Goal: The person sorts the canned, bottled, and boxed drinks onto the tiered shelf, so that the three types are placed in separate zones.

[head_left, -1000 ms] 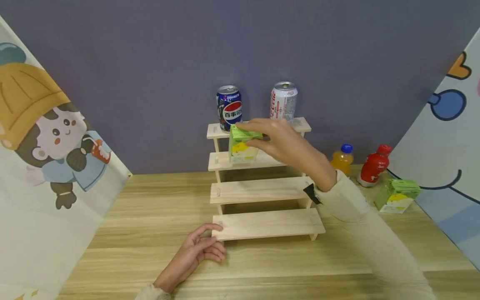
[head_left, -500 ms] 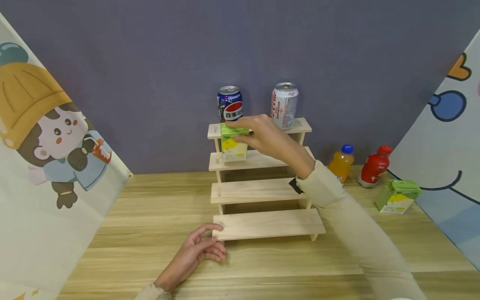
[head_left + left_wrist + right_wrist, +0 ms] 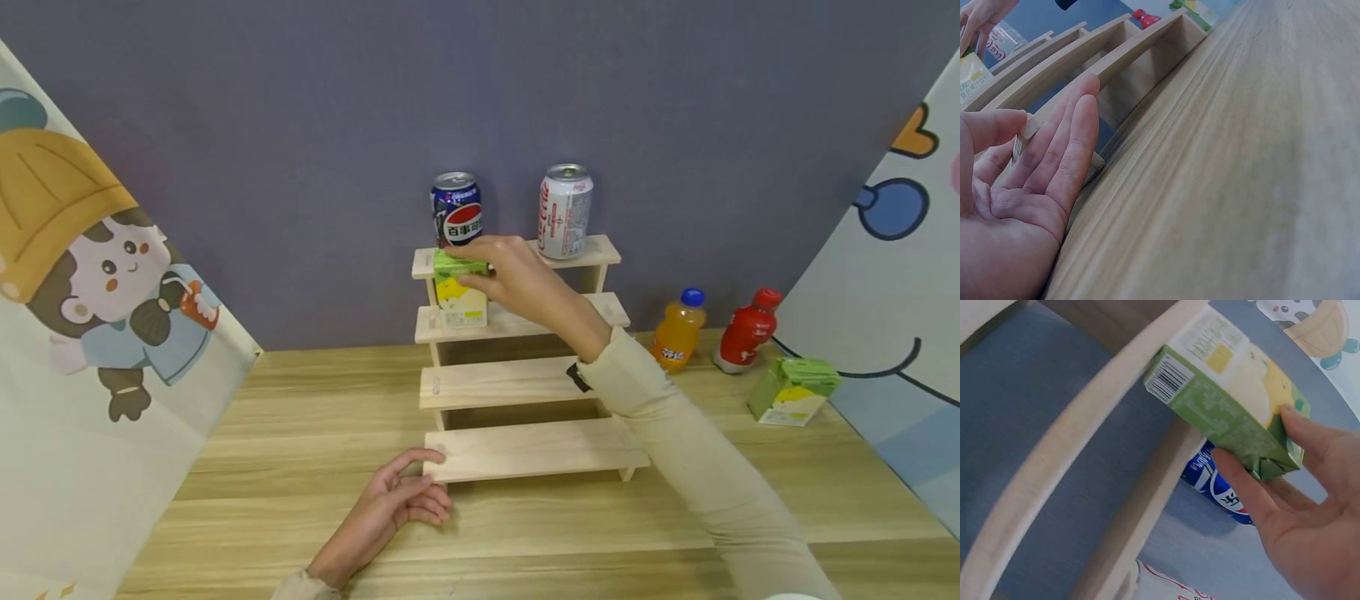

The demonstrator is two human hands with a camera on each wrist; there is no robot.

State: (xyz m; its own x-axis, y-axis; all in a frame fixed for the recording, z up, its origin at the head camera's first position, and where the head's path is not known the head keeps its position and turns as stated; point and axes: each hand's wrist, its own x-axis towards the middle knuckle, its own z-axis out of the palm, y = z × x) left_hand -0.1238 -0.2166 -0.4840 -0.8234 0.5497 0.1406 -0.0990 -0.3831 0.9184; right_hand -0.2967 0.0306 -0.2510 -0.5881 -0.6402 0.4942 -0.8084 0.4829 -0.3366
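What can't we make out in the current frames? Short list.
Head: base of the blue can, hidden behind the green carton and right grip.
Head: fine print on the orange bottle, too small to read.
Left wrist: part of the green carton, cut off by the left edge.
Left wrist: lower part of the red bottle, behind the wooden rack.
Right wrist: most of the white can, cut off by the bottom edge.

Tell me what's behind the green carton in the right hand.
Behind the green carton is a blue can on the top shelf. In the head view, the can's upper part shows; its bottom is covered by the carton and right hand.
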